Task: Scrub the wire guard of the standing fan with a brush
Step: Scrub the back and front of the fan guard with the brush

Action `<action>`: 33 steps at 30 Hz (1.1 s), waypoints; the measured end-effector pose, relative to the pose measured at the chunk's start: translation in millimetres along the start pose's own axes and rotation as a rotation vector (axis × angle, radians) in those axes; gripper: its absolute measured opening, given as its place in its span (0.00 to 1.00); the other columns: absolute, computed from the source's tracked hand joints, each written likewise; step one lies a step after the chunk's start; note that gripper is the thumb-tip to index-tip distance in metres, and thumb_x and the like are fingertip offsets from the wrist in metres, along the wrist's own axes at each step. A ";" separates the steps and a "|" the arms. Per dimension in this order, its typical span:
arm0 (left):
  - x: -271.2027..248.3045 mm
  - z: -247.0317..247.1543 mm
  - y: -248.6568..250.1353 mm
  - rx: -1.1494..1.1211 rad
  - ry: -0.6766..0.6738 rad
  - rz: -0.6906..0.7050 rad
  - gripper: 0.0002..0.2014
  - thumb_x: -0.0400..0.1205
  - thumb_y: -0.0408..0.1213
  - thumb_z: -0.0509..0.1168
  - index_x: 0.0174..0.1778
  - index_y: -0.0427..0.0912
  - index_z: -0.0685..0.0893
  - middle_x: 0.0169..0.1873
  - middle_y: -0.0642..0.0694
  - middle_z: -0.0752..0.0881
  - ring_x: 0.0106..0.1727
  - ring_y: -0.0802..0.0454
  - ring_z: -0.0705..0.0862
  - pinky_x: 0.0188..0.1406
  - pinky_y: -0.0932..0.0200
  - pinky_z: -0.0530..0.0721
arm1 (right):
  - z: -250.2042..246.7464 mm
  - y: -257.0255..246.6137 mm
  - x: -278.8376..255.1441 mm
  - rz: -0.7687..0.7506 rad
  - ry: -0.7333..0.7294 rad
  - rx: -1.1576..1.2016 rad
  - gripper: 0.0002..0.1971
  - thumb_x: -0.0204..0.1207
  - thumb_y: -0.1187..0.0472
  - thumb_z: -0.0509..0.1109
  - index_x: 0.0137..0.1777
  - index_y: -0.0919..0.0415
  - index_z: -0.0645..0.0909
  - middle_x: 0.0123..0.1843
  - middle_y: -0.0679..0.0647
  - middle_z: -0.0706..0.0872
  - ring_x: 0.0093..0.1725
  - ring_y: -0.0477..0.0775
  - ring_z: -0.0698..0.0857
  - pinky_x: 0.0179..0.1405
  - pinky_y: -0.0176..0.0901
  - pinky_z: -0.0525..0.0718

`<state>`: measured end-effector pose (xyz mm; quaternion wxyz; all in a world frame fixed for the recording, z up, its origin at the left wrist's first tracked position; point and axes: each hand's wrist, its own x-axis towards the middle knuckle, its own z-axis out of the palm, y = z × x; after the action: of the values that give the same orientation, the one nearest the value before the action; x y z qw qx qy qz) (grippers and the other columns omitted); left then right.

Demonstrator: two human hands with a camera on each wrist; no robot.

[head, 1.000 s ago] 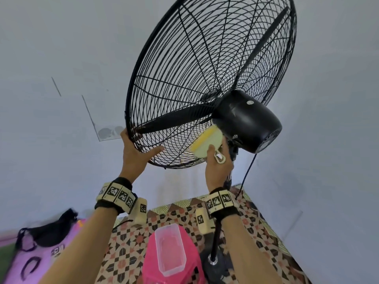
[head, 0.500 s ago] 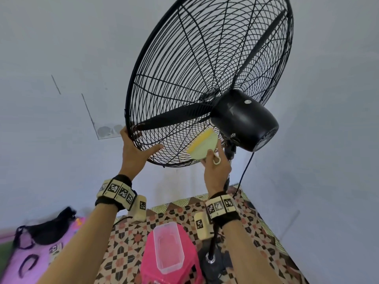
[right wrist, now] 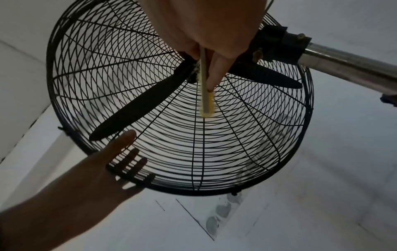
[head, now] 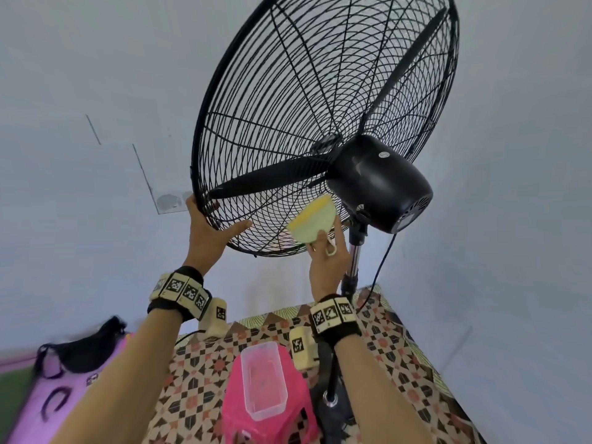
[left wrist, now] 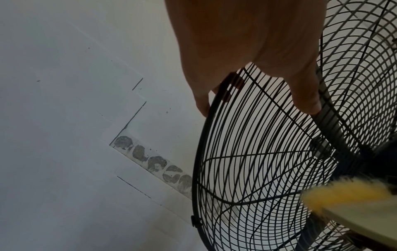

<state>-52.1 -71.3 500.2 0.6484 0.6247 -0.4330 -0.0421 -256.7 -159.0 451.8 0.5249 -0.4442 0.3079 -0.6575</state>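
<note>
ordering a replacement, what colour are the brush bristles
Yellow bristles on a pale cream brush; clearest in the head view.

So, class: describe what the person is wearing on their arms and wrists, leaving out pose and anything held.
Both forearms are bare, with no sleeves. Each wrist carries a black band faced with cream blocks bearing black-and-white square markers. A cream box with one such marker hangs under each wrist. The left hand and right hand wear no gloves.
</note>
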 end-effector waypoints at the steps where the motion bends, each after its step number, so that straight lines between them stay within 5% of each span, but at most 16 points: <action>1: 0.9 -0.6 -1.0 -0.001 0.005 -0.003 0.55 0.69 0.46 0.87 0.85 0.46 0.59 0.72 0.58 0.77 0.68 0.82 0.75 0.67 0.74 0.74 | 3.9 2.0 -6.0 0.010 -0.021 -0.025 0.26 0.88 0.60 0.68 0.85 0.55 0.72 0.64 0.41 0.88 0.55 0.38 0.90 0.54 0.55 0.93; 3: 1.8 -3.0 -2.1 0.008 0.013 -0.013 0.54 0.68 0.48 0.87 0.84 0.47 0.60 0.72 0.61 0.76 0.70 0.77 0.75 0.72 0.65 0.75 | 3.3 20.3 -23.6 0.051 -0.131 -0.059 0.26 0.88 0.59 0.69 0.84 0.50 0.72 0.71 0.56 0.85 0.59 0.44 0.89 0.55 0.60 0.93; 6: 1.5 -2.7 -0.3 0.014 0.004 -0.018 0.54 0.68 0.47 0.88 0.83 0.48 0.61 0.71 0.63 0.77 0.72 0.69 0.78 0.75 0.56 0.77 | -8.7 32.3 -38.0 0.088 -0.238 -0.085 0.24 0.87 0.59 0.70 0.82 0.45 0.74 0.64 0.56 0.89 0.58 0.49 0.91 0.53 0.64 0.93; 12: -0.6 0.0 1.7 0.013 0.004 -0.008 0.53 0.69 0.45 0.88 0.83 0.47 0.61 0.75 0.55 0.77 0.74 0.65 0.78 0.72 0.61 0.79 | -5.5 7.9 -5.9 0.036 -0.020 0.078 0.25 0.88 0.63 0.68 0.85 0.57 0.72 0.65 0.53 0.86 0.56 0.37 0.90 0.54 0.52 0.93; 17: 0.3 -3.2 0.4 0.007 0.016 -0.008 0.52 0.69 0.43 0.88 0.83 0.45 0.61 0.75 0.53 0.77 0.74 0.66 0.78 0.67 0.73 0.78 | 1.0 43.0 -48.7 0.073 -0.222 -0.087 0.25 0.89 0.60 0.67 0.85 0.54 0.71 0.60 0.44 0.87 0.54 0.36 0.90 0.55 0.58 0.93; 20: 1.2 -0.5 3.6 0.016 0.000 -0.010 0.52 0.68 0.45 0.88 0.83 0.46 0.61 0.76 0.52 0.76 0.75 0.64 0.78 0.69 0.67 0.78 | -11.5 51.4 -59.5 0.015 -0.269 -0.172 0.25 0.88 0.59 0.68 0.84 0.54 0.72 0.54 0.45 0.88 0.49 0.33 0.90 0.49 0.58 0.94; 23: -1.0 0.5 5.3 0.016 0.000 -0.026 0.53 0.68 0.45 0.87 0.83 0.46 0.61 0.77 0.50 0.75 0.75 0.64 0.77 0.70 0.64 0.78 | -7.2 33.8 -42.2 0.049 -0.103 -0.001 0.25 0.88 0.60 0.69 0.84 0.53 0.74 0.60 0.45 0.88 0.55 0.39 0.91 0.52 0.58 0.94; 26: -2.3 -1.6 3.5 0.022 0.008 -0.034 0.53 0.68 0.44 0.88 0.83 0.46 0.61 0.77 0.50 0.75 0.78 0.55 0.77 0.78 0.48 0.78 | 5.9 26.5 -30.4 0.078 -0.040 0.103 0.25 0.88 0.62 0.68 0.84 0.54 0.73 0.61 0.38 0.87 0.58 0.41 0.91 0.55 0.58 0.93; 30: 0.3 -5.3 1.9 0.028 0.012 -0.047 0.57 0.63 0.57 0.89 0.82 0.49 0.62 0.76 0.52 0.76 0.79 0.53 0.76 0.80 0.37 0.76 | 5.9 54.3 -60.8 0.057 -0.205 -0.088 0.25 0.89 0.56 0.68 0.84 0.49 0.72 0.53 0.29 0.88 0.50 0.37 0.91 0.52 0.62 0.93; 33: 0.1 -2.9 4.3 0.032 0.003 -0.042 0.59 0.62 0.61 0.88 0.82 0.48 0.62 0.76 0.52 0.76 0.79 0.52 0.76 0.81 0.35 0.76 | -5.6 57.0 -69.5 0.051 -0.265 -0.128 0.25 0.88 0.55 0.69 0.84 0.47 0.73 0.54 0.38 0.89 0.50 0.37 0.92 0.50 0.61 0.94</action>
<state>-52.4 -68.2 504.4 0.6381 0.6440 -0.4194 -0.0481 -234.3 -107.2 381.7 0.5481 -0.5519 0.2882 -0.5585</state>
